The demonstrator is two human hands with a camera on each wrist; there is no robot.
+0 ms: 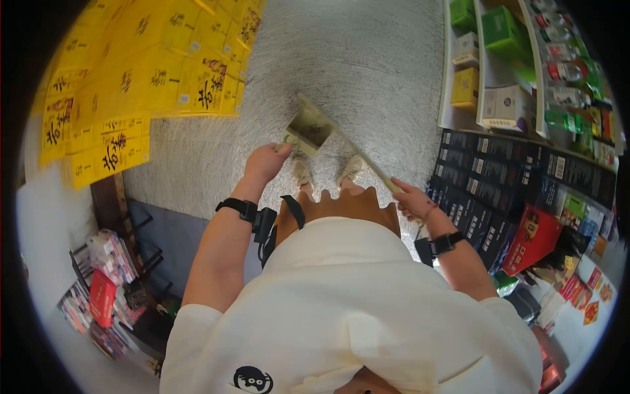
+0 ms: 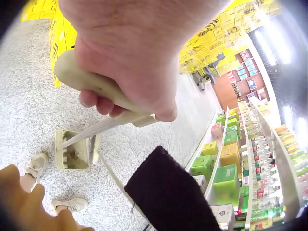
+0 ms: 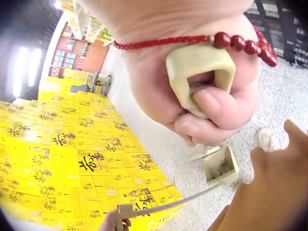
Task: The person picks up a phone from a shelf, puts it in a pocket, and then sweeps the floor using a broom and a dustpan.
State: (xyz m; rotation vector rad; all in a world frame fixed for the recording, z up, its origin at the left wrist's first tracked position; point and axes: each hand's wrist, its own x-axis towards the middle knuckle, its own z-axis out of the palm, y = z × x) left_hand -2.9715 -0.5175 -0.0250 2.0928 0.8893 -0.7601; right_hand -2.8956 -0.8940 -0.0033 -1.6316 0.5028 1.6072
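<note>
My left hand (image 1: 266, 163) is wrapped around the pale grip (image 2: 94, 85) at the top of a long-handled dustpan (image 2: 58, 149). Grey dust and scraps lie inside the dustpan, which has comb teeth along one side. With my right hand (image 1: 412, 200) I grip the upper end of a cream broom handle (image 1: 371, 161), whose looped end (image 3: 202, 60) shows in the right wrist view. This handle slants down to the broom head (image 2: 96, 149) beside the dustpan's open mouth. The bristles are mostly hidden. Both tools are low in front of my shoes (image 1: 353, 169).
Stacked yellow cartons (image 1: 157, 79) stand on the left. Shelves (image 1: 482, 65) with boxes and bottles line the right, above dark cartons (image 1: 482, 174). Grey speckled floor (image 1: 348, 52) runs between them. Chair legs and a cluttered table are behind on the left.
</note>
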